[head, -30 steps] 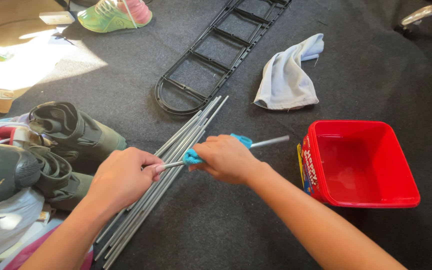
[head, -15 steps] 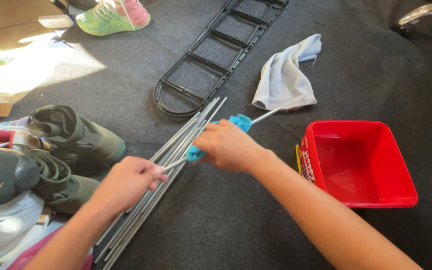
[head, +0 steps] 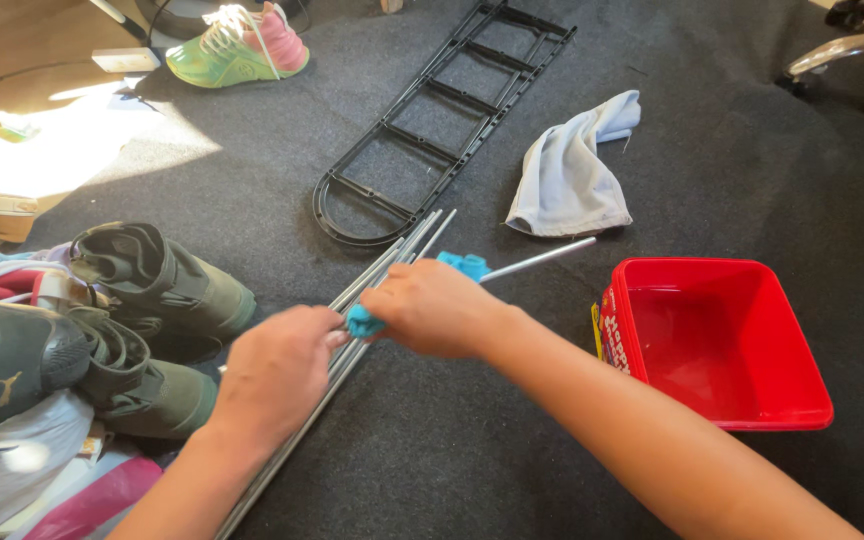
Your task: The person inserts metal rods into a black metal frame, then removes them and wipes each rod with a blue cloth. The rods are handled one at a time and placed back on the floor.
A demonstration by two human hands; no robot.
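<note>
Home floor: dark carpet [head: 472, 450], scattered shoes [head: 162, 290], sunlit wooden boards [head: 12, 30].

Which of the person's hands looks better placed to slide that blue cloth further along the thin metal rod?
The right hand, probably. It is closed around the blue cloth, which wraps the metal rod. The left hand grips the rod's near end by the bundle of rods, so it seems suited to steadying.

Our right hand [head: 442, 308] closes over the middle of the blue cloth [head: 464, 265], so we see only its two ends, and it hides the part of the metal rod [head: 537, 258] inside. Our left hand [head: 274, 372] is motion-blurred and covers its end of the rod. The rod bundle [head: 392, 262] runs under both hands. The picture's edge cuts off the shoes [head: 12, 350] at left.
</note>
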